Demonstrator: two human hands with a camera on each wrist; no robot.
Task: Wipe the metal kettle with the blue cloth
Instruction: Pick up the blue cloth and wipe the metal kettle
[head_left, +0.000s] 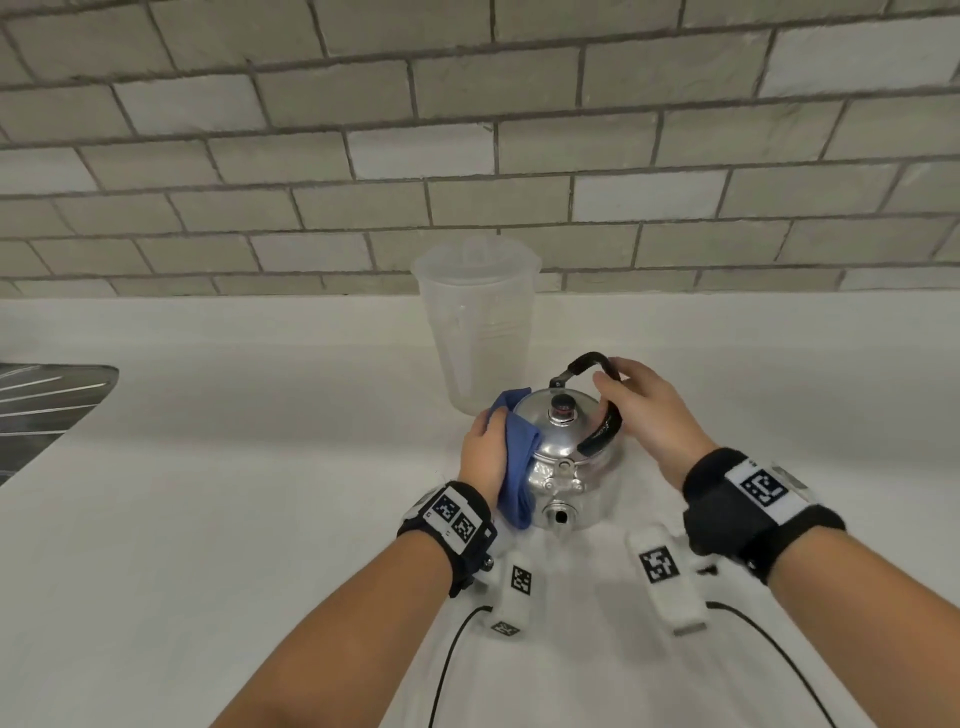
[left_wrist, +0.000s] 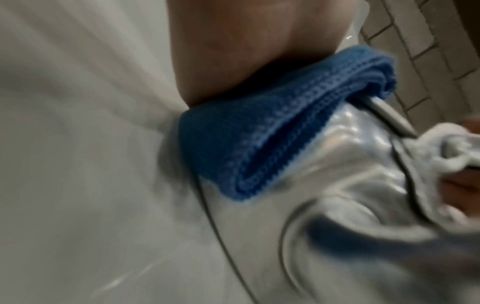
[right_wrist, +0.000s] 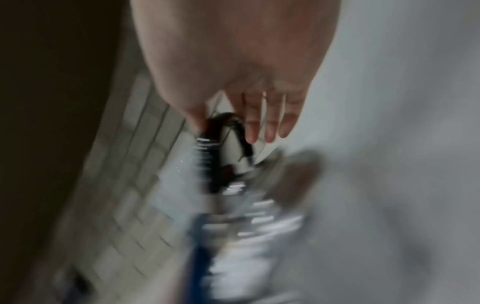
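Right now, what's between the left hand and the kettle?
The folded blue cloth: the left hand presses it against the metal kettle on its side. It shows in the head and left wrist views.

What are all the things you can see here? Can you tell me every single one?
metal kettle: 1, shiny silver with a black handle, middle of the counter
blue cloth: 1, blue, pressed against the kettle's left side
plastic jug: 1, clear with a lid, behind the kettle by the wall
counter: 1, white, under everything
tiled wall: 1, grey-white, at the back
draining board: 1, grey metal, far left edge
tagged blocks: 2, white, below the wrists
cables: 2, black, trailing by the forearms
wristbands: 2, black with tags, one per wrist
left hand: 1, grips the cloth
right hand: 1, holds the kettle's handle
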